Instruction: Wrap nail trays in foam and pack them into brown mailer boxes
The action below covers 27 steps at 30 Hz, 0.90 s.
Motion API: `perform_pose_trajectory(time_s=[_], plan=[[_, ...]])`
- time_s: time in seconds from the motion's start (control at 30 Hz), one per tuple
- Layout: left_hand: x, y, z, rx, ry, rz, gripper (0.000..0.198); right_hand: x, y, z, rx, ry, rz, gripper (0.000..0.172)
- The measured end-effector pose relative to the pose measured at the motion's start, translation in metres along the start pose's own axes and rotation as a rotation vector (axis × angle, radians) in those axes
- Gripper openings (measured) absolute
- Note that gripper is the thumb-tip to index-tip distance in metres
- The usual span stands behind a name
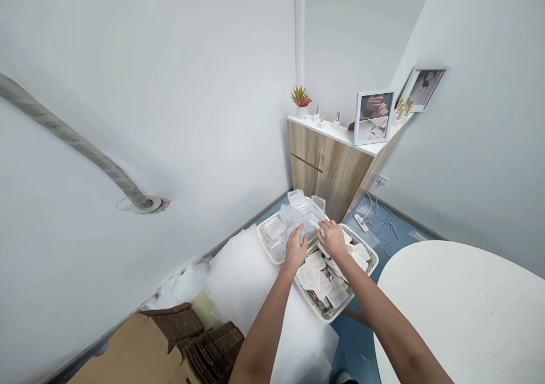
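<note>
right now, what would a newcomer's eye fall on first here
Probably the left hand and right hand at the clear plastic in the centre, beside a basket of cards. After that, perhaps the thick hose running into the wall at left, and the red-green plant on the cabinet beyond the hands.

A potted plant [301, 101] and a framed picture [374, 118] stand on the wood-grain cabinet [327, 171], with a power strip [361, 222] on the floor just right of it.
</note>
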State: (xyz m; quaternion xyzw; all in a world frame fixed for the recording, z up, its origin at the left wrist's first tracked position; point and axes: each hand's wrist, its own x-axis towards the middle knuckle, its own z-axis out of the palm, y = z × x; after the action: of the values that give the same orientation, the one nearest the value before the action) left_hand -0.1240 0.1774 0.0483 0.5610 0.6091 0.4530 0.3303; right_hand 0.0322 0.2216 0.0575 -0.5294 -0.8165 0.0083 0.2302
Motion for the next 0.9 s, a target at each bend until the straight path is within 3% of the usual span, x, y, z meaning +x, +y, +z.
perform_pose_trajectory(time_s=[0.1,0.2,0.27,0.33,0.6,0.73,0.9], plan=[[-0.009,0.016,0.003,-0.392,0.032,-0.28,0.045,-0.014,-0.006,-0.013,0.113,0.086,-0.029,0.026],[-0.021,0.037,0.005,-0.848,-0.067,-0.582,0.055,-0.034,-0.015,-0.034,0.222,0.128,-0.09,0.027],[-0.033,0.051,0.007,-1.088,-0.187,-0.668,0.056,-0.051,-0.02,-0.05,0.286,0.129,-0.147,0.028],[-0.048,0.063,0.009,-1.231,-0.273,-0.658,0.053,-0.07,-0.023,-0.068,0.341,0.117,-0.191,0.028],[-0.139,0.096,0.045,-1.255,-0.376,-0.648,0.052,-0.152,-0.014,-0.124,0.413,-0.092,-0.062,0.056],[-0.174,0.103,0.062,-1.263,-0.39,-0.662,0.05,-0.19,-0.008,-0.128,0.361,-0.118,-0.066,0.053],[-0.201,0.103,0.073,-1.247,-0.369,-0.667,0.047,-0.221,-0.003,-0.124,0.359,-0.085,-0.075,0.05]])
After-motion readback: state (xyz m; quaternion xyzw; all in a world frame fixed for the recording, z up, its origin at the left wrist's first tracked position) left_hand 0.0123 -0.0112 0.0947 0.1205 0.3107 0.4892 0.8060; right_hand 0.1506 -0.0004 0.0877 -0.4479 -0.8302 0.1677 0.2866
